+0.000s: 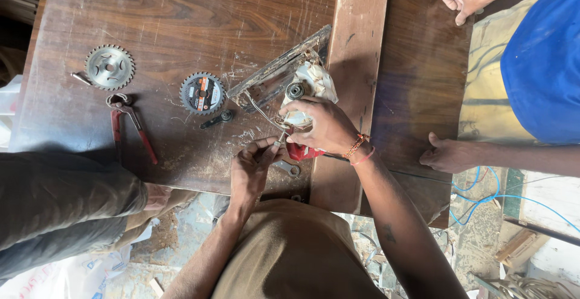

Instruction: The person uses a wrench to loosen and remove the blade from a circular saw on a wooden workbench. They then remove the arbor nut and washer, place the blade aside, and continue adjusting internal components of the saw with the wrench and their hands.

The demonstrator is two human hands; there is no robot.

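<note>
Our right hand [319, 126] clamps the power saw [300, 96] at the table's [181, 15] near edge; our left hand [252, 167] pinches a small screwdriver [279, 142] at its red body. In our judgement, the tip could slip and jab the right fingers, or a freed screw could drop off the edge. A wrench [286, 167] lies just beside.

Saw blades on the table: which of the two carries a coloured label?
The dark blade, nearer the person's hands, with an orange and white label around its centre. The other blade, farther left above the red-handled pliers, is bare grey metal.
</note>
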